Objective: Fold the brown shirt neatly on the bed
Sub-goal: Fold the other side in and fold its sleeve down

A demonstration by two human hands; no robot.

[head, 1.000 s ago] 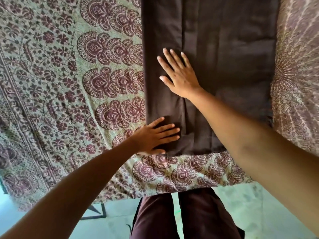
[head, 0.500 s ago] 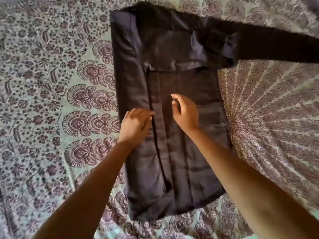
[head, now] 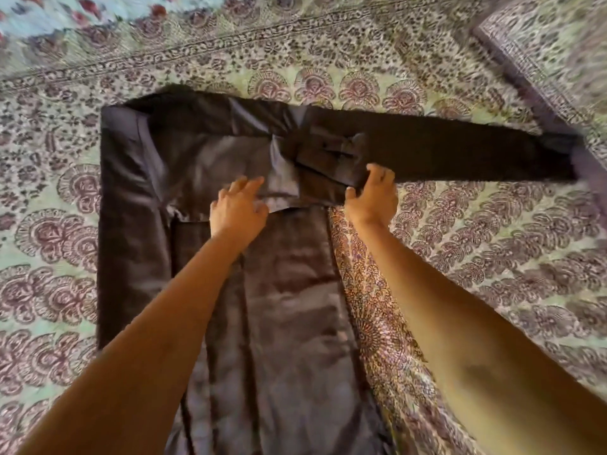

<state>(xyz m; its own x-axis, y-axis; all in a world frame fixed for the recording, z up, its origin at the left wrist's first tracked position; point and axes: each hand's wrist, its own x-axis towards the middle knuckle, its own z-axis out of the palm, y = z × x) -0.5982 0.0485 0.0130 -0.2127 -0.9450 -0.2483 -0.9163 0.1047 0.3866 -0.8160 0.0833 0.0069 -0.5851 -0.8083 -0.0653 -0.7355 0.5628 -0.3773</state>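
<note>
The brown shirt (head: pixel 282 310) lies flat on the patterned bedspread (head: pixel 492 257), its left side folded inward over the body. One long sleeve (head: pixel 460 152) stretches straight out to the right. My left hand (head: pixel 238 211) rests on the shirt's upper middle with fingers loosely bent, pressing the cloth. My right hand (head: pixel 372 193) grips the shirt's right edge where the sleeve meets the body, thumb under and fingers over the fold.
A pillow (head: pixel 542 50) in matching print sits at the upper right, touching the sleeve's cuff end. Another floral cloth (head: pixel 65 14) shows at the top left. Bedspread surrounds the shirt on all sides.
Both hands have moved up the shirt from its lower and middle part to the shoulder area. The right hand shifted right and took hold of the sleeve's base. The view tilted upward.
</note>
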